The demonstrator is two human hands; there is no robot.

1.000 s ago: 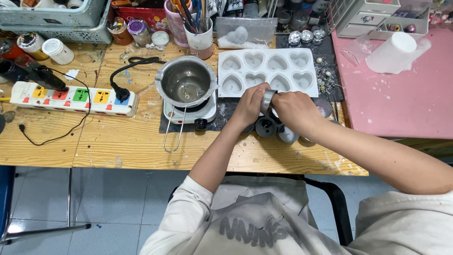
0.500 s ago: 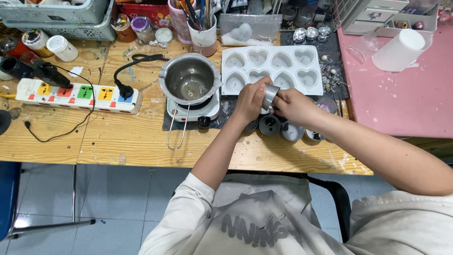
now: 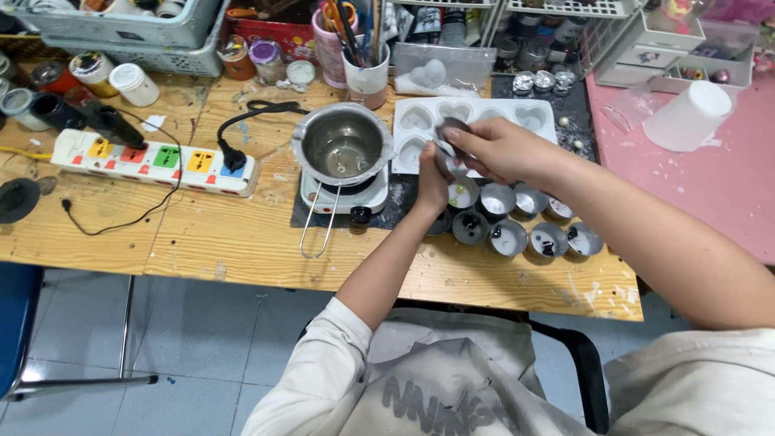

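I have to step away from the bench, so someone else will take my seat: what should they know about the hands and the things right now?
Right hand: holds a small metal cup, tilted, over the white heart mould.
Left hand: at the same cup, from below.
On the table: a row of small metal cups in front of the mould; a metal pot on a small white hotplate, left of the mould.
Done: cannot tell which mould hearts are filled.
Left: the cups on the table.

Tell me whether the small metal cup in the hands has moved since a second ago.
Yes. The small metal cup now sits over the white heart mould, farther from the table edge; earlier it was below the mould, near the cups row.
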